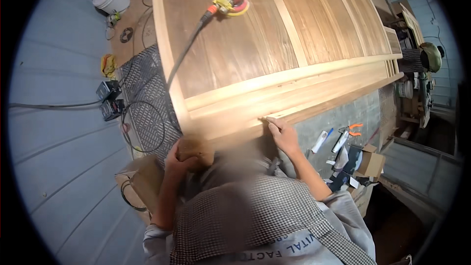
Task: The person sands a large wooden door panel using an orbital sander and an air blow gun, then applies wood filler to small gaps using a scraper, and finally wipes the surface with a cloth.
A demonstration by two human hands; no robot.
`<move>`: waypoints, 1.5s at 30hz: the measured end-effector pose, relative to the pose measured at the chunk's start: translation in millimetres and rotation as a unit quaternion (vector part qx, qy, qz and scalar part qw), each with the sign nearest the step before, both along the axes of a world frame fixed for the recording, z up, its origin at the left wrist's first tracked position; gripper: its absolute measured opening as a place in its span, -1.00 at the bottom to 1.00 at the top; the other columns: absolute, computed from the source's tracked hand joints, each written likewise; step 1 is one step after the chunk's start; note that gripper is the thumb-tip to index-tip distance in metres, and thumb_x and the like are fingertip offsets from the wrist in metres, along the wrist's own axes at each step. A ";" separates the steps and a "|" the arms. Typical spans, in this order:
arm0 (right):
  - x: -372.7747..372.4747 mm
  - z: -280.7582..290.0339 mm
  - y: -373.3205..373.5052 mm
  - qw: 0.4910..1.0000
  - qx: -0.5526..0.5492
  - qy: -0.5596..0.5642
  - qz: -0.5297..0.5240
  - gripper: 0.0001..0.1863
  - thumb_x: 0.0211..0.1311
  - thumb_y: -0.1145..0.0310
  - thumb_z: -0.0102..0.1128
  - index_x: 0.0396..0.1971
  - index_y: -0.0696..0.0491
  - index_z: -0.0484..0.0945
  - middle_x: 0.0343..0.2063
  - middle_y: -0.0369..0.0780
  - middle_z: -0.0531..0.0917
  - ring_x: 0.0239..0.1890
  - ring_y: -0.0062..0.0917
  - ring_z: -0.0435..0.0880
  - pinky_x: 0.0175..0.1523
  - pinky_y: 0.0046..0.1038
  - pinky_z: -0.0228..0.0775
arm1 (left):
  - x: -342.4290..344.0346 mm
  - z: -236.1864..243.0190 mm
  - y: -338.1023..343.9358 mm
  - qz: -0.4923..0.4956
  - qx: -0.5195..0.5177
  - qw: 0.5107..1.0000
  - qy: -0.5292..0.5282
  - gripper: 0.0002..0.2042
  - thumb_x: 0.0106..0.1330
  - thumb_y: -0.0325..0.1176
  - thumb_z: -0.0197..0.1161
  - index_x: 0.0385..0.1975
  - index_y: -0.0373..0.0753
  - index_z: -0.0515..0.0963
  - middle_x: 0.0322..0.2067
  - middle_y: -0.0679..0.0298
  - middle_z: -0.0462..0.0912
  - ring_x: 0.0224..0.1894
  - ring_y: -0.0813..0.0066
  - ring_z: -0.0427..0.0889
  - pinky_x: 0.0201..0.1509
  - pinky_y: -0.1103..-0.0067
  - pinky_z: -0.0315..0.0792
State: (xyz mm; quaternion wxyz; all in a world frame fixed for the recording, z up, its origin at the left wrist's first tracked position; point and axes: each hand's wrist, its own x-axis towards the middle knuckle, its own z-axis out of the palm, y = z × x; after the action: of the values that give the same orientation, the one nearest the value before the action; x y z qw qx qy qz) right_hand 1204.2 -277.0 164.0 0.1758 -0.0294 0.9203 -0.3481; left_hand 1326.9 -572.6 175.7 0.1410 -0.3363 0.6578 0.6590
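Wood panel (pale frame) flat; brn. block nr. L corner.

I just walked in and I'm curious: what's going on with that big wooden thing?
A person is at the near edge of a big wooden panel. Their left hand holds a brown, rounded object, too blurry to name, by the near left corner. Their right hand has its fingertips at the front edge. A corded power tool rests on top.
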 end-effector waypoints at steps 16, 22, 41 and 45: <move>-36.5 -7.4 60.6 0.987 0.123 0.073 0.080 -0.76 0.03 0.37 0.08 -0.25 -0.13 0.56 -0.44 -0.15 0.56 -0.36 -0.25 0.51 -0.27 -0.29 0.37 | 17.7 -24.0 9.6 0.062 -0.197 0.978 0.011 -0.81 -0.04 -0.50 0.23 -0.41 -0.32 0.42 -0.46 0.32 0.48 -0.38 0.61 0.43 -0.25 0.64 0.36; -34.4 -16.4 69.8 0.976 0.112 0.108 0.150 -0.73 -0.01 0.38 0.10 -0.24 -0.15 0.56 -0.50 -0.16 0.49 -0.39 -0.27 0.48 -0.30 -0.33 0.35 | 37.5 -52.0 -8.5 -0.004 -0.267 0.964 -0.005 -0.81 0.04 -0.40 0.20 -0.36 -0.27 0.40 -0.43 0.35 0.47 -0.37 0.62 0.41 -0.25 0.65 0.34; -68.5 -18.7 68.0 0.900 0.211 0.126 0.360 -0.72 -0.03 0.33 0.01 -0.30 -0.32 0.57 -0.31 -0.32 0.48 -0.18 -0.47 0.44 -0.09 -0.40 0.26 | 21.9 -39.2 -6.2 0.041 -0.110 0.991 -0.058 -0.77 0.02 -0.39 0.21 -0.33 -0.32 0.43 -0.44 0.28 0.52 -0.40 0.59 0.46 -0.30 0.64 0.38; -70.5 -10.6 70.4 0.890 0.251 0.119 0.362 -0.76 0.03 0.29 0.01 -0.29 -0.30 0.57 -0.31 -0.28 0.51 -0.19 -0.42 0.46 -0.13 -0.35 0.31 | 22.9 -39.4 -7.4 0.016 -0.151 0.988 -0.039 -0.77 0.01 -0.37 0.22 -0.36 -0.32 0.44 -0.45 0.27 0.53 -0.41 0.59 0.46 -0.30 0.63 0.37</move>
State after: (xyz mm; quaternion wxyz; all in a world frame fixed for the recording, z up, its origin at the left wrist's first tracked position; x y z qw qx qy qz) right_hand 1133.7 -206.5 153.4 0.1803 -0.3571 0.9164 -0.0116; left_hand 1349.8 -579.9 136.3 0.1038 -0.3898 0.7386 0.5402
